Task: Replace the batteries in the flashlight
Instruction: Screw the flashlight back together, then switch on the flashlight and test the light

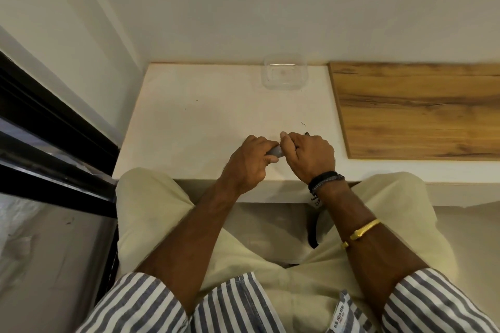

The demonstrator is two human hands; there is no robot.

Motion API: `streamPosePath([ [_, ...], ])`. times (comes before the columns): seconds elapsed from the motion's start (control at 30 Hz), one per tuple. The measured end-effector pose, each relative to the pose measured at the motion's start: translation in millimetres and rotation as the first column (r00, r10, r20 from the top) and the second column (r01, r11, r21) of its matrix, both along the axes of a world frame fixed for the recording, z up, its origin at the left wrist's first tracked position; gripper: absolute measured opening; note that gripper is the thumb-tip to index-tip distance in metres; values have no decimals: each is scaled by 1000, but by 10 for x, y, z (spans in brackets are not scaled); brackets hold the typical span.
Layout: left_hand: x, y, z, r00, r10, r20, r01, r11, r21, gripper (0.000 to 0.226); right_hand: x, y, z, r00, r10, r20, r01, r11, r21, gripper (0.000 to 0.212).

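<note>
Both hands meet just above the near part of the white tabletop (pixel 194 116). Between them lies a small grey flashlight (pixel 276 151), mostly hidden by fingers. My left hand (pixel 250 163) grips its left end with curled fingers. My right hand (pixel 308 157) wraps around its right end, and a dark tip (pixel 307 133) pokes out past the knuckles. No batteries are visible.
A clear plastic container (pixel 282 71) stands at the back of the table against the wall. A wooden board (pixel 416 108) covers the table's right part. A black window frame (pixel 54 127) runs along the left. My knees sit under the table's front edge.
</note>
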State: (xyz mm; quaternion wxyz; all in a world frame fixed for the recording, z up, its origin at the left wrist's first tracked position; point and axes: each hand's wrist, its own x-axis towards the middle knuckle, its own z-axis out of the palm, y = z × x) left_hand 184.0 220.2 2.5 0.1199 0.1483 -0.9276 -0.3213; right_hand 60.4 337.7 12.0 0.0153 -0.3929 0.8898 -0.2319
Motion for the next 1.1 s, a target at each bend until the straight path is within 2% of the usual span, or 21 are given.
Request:
streamPosePath([
  [0.1, -11, 23, -12, 999, 37, -16, -37, 999, -31, 21, 51, -26, 3, 996, -85, -9, 85, 996, 26, 60],
  [0.3, -30, 54, 24, 993, 75, -94, -89, 985, -150, 17, 74, -71, -32, 980, -180, 83, 187, 979, -83, 54],
  [0.33, -33, 52, 23, 992, 76, -96, -91, 983, -162, 18, 81, -71, -58, 974, -185, 134, 201, 972, -122, 53],
  [0.4, -29, 37, 16, 988, 96, -118, -115, 980, -161, 21, 104, -58, -97, 935, -126, 332, 221, 939, -265, 51],
  [0.47, -10, 17, 21, 978, 137, -157, -158, 978, -134, 23, 145, -49, -84, 827, -14, 561, 274, 883, -380, 41],
  [0.6, -2, -2, 16, 966, 171, -196, -194, 975, -106, 28, 193, -76, -72, 615, 158, 772, 363, 813, -456, 27],
  [0.7, -16, 0, 35, 941, 237, -240, -237, 971, 29, 33, 252, -129, -67, 353, 279, 893, 545, 714, -439, 34],
  [0.77, -42, 12, 64, 909, 343, -239, -293, 930, 222, 33, 239, -144, -56, 126, 382, 916, 682, 637, -359, 37],
  [0.8, -53, 11, 91, 894, 413, -176, -326, 866, 379, 35, 216, -146, -43, 19, 433, 901, 741, 599, -303, 37],
  [0.83, -62, 3, 125, 882, 464, -85, -337, 746, 575, 41, 192, -148, -29, -66, 479, 875, 790, 561, -248, 36],
  [0.9, -68, -34, 177, 871, 487, 58, -275, 386, 881, 57, 147, -145, 7, -172, 569, 804, 864, 479, -154, 31],
  [0.93, -66, -60, 191, 866, 490, 94, -225, 214, 951, 64, 125, -141, 29, -197, 608, 769, 889, 441, -121, 28],
  [0.97, -61, -81, 202, 861, 498, 105, -167, 81, 983, 70, 98, -137, 54, -209, 640, 739, 906, 412, -100, 27],
  [1.03, -29, -106, 214, 856, 510, 91, -71, -58, 996, 80, 64, -137, 109, -211, 698, 684, 922, 375, -99, 25],
  [1.1, -20, -106, 214, 860, 506, 69, -13, -113, 994, 85, 55, -150, 165, -189, 757, 625, 932, 340, -130, 23],
])
